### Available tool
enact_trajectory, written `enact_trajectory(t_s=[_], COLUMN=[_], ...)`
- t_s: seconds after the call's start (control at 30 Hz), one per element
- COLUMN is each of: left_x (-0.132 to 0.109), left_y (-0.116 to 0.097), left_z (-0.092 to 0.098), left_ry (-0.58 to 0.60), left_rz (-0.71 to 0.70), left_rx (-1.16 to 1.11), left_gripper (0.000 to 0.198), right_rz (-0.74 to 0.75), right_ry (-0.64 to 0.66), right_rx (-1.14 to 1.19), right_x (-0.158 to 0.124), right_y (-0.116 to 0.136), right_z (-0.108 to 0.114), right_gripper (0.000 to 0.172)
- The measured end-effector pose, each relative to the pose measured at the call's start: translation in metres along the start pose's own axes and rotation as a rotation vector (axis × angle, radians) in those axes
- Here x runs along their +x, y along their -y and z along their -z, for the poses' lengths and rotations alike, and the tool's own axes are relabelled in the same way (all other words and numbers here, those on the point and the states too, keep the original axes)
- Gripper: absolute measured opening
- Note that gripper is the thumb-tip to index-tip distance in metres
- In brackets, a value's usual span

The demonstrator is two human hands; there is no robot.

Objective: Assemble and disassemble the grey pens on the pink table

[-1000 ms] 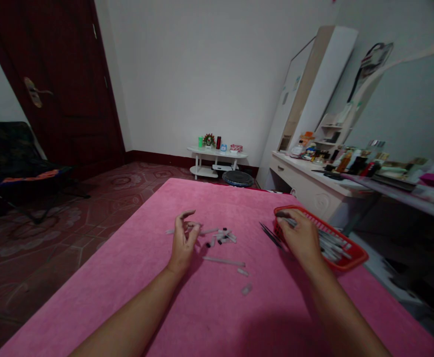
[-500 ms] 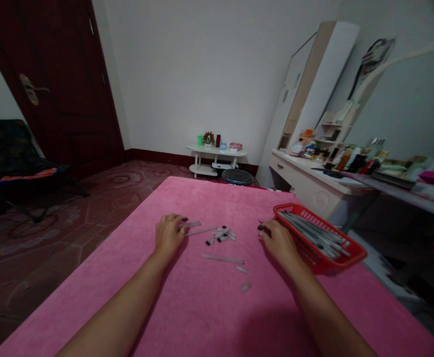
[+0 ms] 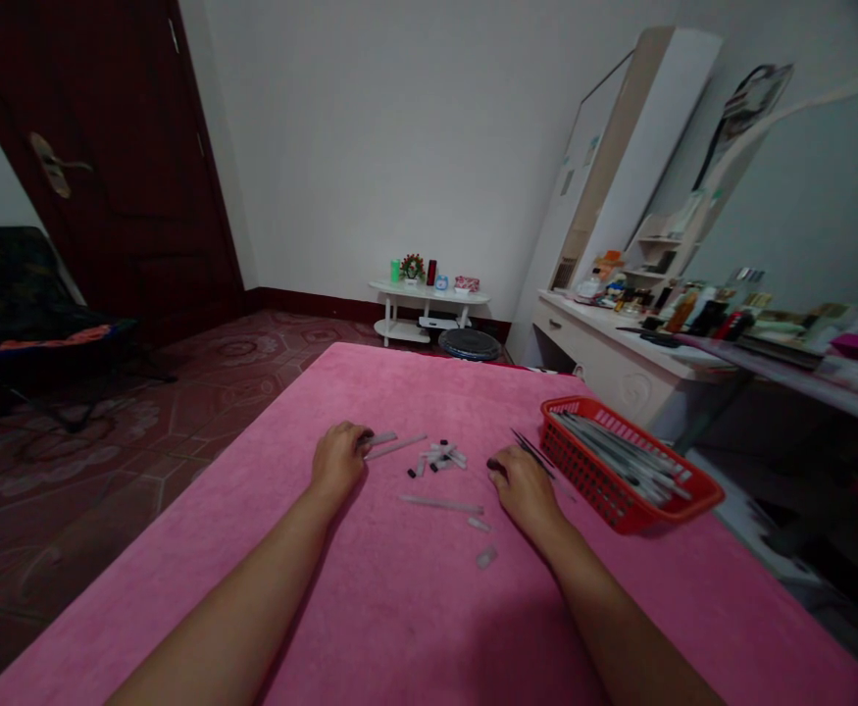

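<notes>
My left hand (image 3: 338,461) is closed at the left of the pink cloth, its fingers on a translucent pen barrel (image 3: 397,447). A shorter clear piece (image 3: 379,437) pokes out beside the same fingertips. My right hand (image 3: 524,487) hovers low or rests near the red basket, thumb and forefinger slightly apart, with nothing visible between them. Thin dark refills (image 3: 534,452) lie just beyond its knuckles. Between the hands is a small heap of pen caps and end plugs (image 3: 444,456), some white, some black. Nearer me lies another clear barrel (image 3: 440,504), with two loose clear caps (image 3: 486,557) below it.
A red plastic basket (image 3: 605,490) full of grey-white pen parts (image 3: 624,453) stands at the cloth's right side. Beyond the pink-covered table (image 3: 399,608) are a dressing table (image 3: 605,343) with bottles, a low white shelf (image 3: 429,290) and a folding chair (image 3: 38,304).
My right hand has moved left, away from the basket, and dark refills now show on the cloth behind it. In my left hand the barrel has tilted slightly more.
</notes>
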State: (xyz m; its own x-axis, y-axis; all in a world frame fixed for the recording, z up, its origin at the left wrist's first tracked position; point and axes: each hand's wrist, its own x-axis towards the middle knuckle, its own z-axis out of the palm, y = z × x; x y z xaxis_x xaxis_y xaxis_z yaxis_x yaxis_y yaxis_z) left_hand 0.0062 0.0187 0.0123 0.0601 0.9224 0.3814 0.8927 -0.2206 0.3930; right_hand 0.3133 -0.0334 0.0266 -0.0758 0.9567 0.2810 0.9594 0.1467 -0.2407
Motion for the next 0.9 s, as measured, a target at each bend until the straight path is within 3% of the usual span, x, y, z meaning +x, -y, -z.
enact_trajectory(t_s=[0.43,0.53,0.73,0.9], left_x=[0.002,0.001,-0.005,-0.01], left_y=[0.004,0.001,-0.012,-0.028], left_z=[-0.005,-0.002,0.004,0.007], left_ry=[-0.033,-0.088,-0.213,-0.196], left_rz=[0.009,-0.003,-0.14,-0.237], left_rx=[-0.061,-0.066,-0.226,-0.361], left_gripper=[0.023,0.027,0.029,0.014], right_rz=[0.003,0.009,0.074,0.099], right_ry=[-0.024,-0.036,-0.019,0.068], right_rx=[0.009,0.049,0.227,0.261], right_x=[-0.001,-0.002,-0.006,-0.012], right_y=[0.002,0.009,0.034,0.052], right_z=[0.0,0.002,0.01,0.017], right_gripper=[0.019,0.019,0.019,0.017])
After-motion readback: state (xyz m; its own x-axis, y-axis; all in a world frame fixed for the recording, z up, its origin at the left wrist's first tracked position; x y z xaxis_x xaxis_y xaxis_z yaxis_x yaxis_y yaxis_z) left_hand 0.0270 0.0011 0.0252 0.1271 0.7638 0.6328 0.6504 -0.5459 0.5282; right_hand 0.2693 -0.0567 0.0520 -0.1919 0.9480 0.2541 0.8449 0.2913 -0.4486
